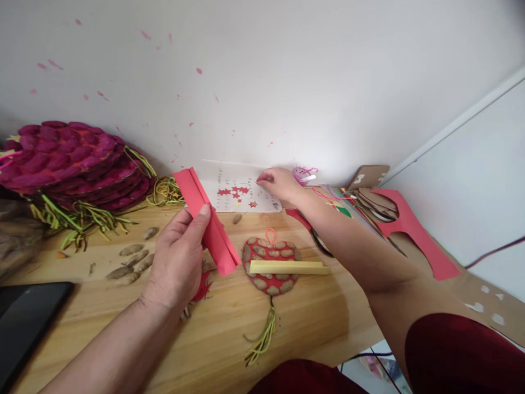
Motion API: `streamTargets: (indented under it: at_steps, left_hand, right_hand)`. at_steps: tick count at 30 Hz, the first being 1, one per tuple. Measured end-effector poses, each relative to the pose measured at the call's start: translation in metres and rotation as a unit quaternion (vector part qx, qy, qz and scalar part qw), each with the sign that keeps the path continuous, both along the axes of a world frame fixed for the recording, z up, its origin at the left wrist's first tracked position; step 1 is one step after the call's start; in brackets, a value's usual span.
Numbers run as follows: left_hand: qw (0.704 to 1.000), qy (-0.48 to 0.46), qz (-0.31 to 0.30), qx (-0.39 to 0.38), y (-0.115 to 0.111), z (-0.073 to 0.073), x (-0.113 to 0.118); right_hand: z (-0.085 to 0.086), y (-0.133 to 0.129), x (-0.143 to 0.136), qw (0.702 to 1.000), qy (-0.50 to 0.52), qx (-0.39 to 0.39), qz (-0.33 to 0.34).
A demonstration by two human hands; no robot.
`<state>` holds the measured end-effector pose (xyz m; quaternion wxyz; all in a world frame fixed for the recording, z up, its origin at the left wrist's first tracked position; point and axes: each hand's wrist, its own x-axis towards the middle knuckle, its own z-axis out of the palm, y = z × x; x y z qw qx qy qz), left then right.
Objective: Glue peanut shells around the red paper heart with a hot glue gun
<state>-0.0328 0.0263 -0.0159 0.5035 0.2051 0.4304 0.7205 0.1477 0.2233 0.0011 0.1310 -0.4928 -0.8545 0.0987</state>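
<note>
My left hand [180, 251] pinches a folded red paper strip [209, 224] between thumb and fingers, above the table's middle. My right hand [276, 183] is over a white printed sheet [221, 200], its fingertips pinched together; whatever they hold is too small to make out. Small red stars [234, 192] lie on that sheet. Below, a round red ornament [275, 253] covered with peanut shells has an orange loop at its top and a green tassel [262, 339] at its bottom. A folded yellow paper strip [291, 267] lies across it.
Stacked magenta peanut-shell ornaments [74, 158] stand at the left, with loose peanuts [131, 262] in front. A black device [28, 323] sits at the left edge. Red-handled scissors [299, 220] lie beneath my right forearm. Cut red paper [414, 224] and cardboard pieces are at the right.
</note>
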Motion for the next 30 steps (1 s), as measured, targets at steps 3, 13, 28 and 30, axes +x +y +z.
streamTargets:
  at_steps: [3, 13, 28, 30]
  left_hand:
    - [1.000, -0.003, -0.003, 0.002, 0.000, 0.000, 0.000]
    - [1.000, 0.001, 0.003, -0.002, 0.001, 0.001, 0.000]
    - [1.000, 0.010, -0.012, -0.001, 0.000, -0.001, 0.000]
    - [1.000, 0.011, -0.015, -0.006, 0.000, -0.003, 0.000]
  right_hand:
    - [-0.007, 0.000, -0.003, 1.000, -0.005, 0.006, -0.005]
    - [-0.021, -0.003, -0.025, 0.998, -0.046, 0.024, 0.041]
    - [-0.007, -0.002, -0.010, 0.992, -0.103, 0.031, 0.068]
    - [-0.008, -0.002, -0.017, 0.989, -0.125, 0.023, 0.072]
